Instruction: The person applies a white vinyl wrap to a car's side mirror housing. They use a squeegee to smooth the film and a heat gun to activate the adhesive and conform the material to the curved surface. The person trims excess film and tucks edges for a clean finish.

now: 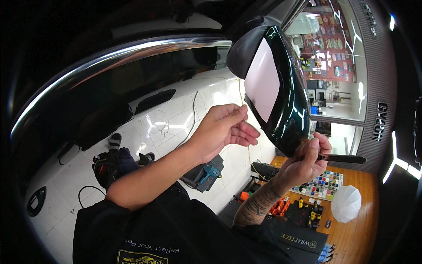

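A glossy black car side mirror (pixel 285 94) juts out from the dark car door, its glass (pixel 263 81) showing pale pink-white. My left hand (pixel 233 125) is beside the lower edge of the glass, thumb apart from loosely curled fingers, and I see nothing in it. At the lower outer end of the mirror housing, my right hand (pixel 310 156) is closed around a slim black pen-shaped tool (pixel 345 158). Its long end sticks out to the right. The tool's other end is hidden by the fingers, and I cannot tell whether it touches the housing.
The car's dark door (pixel 110 92) with a chrome strip (pixel 123 57) curves along the left. A teal cordless tool (pixel 210 174) lies on a black case on the pale tiled floor (pixel 220 94). A cable crosses the floor. Drills and a colour sample board (pixel 323 185) are at lower right.
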The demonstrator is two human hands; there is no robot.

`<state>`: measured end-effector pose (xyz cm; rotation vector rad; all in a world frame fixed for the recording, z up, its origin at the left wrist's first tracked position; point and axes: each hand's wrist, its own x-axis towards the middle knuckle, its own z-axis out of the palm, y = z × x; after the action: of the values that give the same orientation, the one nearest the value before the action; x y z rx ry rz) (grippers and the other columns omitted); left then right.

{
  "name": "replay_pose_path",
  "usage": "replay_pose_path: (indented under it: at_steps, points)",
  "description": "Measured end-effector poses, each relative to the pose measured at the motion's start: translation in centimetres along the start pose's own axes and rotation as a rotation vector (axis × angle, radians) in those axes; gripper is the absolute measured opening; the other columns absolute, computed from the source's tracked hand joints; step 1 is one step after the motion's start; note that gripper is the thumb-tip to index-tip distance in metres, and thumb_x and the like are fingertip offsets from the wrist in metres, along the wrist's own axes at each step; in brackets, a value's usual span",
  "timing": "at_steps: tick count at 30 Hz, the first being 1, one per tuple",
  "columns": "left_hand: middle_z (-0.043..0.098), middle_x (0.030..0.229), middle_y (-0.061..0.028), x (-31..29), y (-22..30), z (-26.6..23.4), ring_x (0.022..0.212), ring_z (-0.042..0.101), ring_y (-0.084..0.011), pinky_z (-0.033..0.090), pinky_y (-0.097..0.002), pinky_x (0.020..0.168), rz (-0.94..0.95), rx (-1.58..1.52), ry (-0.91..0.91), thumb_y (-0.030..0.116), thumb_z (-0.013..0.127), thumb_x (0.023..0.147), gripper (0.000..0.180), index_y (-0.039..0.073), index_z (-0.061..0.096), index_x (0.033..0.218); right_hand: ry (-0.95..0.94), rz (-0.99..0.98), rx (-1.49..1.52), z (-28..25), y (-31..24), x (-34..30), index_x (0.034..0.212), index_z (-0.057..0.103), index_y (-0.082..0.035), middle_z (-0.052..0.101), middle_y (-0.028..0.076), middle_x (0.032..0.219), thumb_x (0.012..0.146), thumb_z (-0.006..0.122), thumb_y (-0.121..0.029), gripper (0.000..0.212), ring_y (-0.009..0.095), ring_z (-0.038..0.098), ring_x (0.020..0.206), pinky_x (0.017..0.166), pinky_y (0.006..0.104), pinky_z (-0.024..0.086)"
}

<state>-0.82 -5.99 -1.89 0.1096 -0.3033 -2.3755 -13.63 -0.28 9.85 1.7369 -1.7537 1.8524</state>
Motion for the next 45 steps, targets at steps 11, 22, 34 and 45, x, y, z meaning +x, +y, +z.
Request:
replay_pose_path:
  at_steps: [11, 22, 34, 45]
  points:
    - [0.063, 0.074, -0.0079, -0.5, 0.4, 0.8, 0.063, 0.063, -0.0146, 0.051, -0.0255, 0.06, -0.014, 0.131, -0.03, 0.027, 0.055, 0.096, 0.031, 0.001, 0.062, 0.083, -0.031, -0.039, -0.029, 0.0, 0.2, -0.2, 0.097, 0.058, 0.005, 0.039, -0.005, 0.055, 0.089, 0.056, -0.003, 0.011, 0.001, 0.028, 0.047, 0.045, 0.0174, 0.018]
    - [0.061, 0.073, -0.0065, 0.0, 0.1, 1.0, 0.066, 0.061, -0.0141, 0.049, -0.0262, 0.063, 0.044, 0.076, -0.09, 0.015, 0.058, 0.092, 0.016, 0.0, 0.06, 0.088, -0.019, -0.032, -0.021, -0.1, 0.3, 0.0, 0.096, 0.058, 0.005, 0.038, -0.005, 0.054, 0.089, 0.057, -0.003, 0.011, 0.0, 0.027, 0.046, 0.044, 0.0173, 0.017]
    - [0.061, 0.075, -0.0031, 0.4, -0.8, 0.6, 0.068, 0.061, -0.0108, 0.049, -0.0243, 0.064, 0.109, 0.03, -0.152, 0.018, 0.057, 0.093, 0.016, 0.003, 0.06, 0.089, -0.012, -0.046, -0.02, -0.1, 0.3, 0.0, 0.098, 0.058, 0.006, 0.036, -0.007, 0.054, 0.088, 0.055, -0.002, 0.012, 0.0, 0.027, 0.047, 0.044, 0.0169, 0.017]
    - [0.06, 0.072, -0.0052, 0.0, 0.1, 1.1, 0.066, 0.06, -0.012, 0.048, -0.0245, 0.063, 0.051, 0.128, -0.082, 0.013, 0.057, 0.092, 0.013, 0.001, 0.06, 0.09, -0.011, -0.049, -0.017, -0.1, 0.3, -0.1, 0.098, 0.057, 0.006, 0.036, -0.006, 0.055, 0.088, 0.055, -0.001, 0.012, 0.0, 0.027, 0.047, 0.045, 0.0169, 0.018]
